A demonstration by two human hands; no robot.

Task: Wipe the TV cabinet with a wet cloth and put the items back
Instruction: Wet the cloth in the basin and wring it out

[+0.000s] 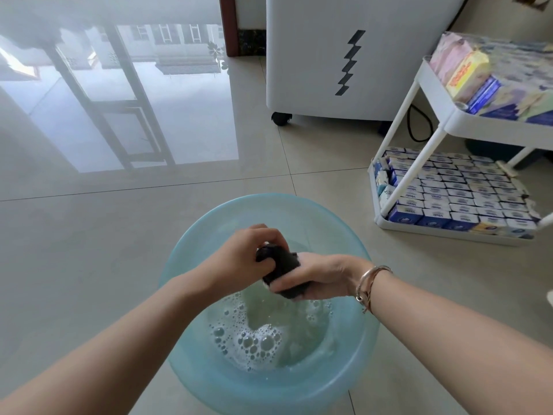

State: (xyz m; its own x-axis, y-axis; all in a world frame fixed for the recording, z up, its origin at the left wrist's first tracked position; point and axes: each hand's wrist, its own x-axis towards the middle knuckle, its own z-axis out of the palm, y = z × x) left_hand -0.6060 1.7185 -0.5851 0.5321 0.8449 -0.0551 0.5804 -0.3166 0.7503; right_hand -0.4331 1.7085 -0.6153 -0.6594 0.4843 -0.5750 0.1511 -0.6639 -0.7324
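A dark wet cloth [282, 266] is bunched into a tight roll above a light blue plastic basin [191, 366] on the tiled floor. My left hand [245, 256] grips the upper end of the cloth, fingers curled over it. My right hand [317, 277] grips the lower end from the right, with bracelets on that wrist. Soapy, bubbly water lies in the bottom of the basin under the hands. The TV cabinet is not in view.
A white wheeled appliance [353, 55] stands at the back. To the right is a white tiered cart [446, 121] with packets on its top shelf and several blue and white boxes on its bottom shelf. Glossy floor tiles spread out to the left.
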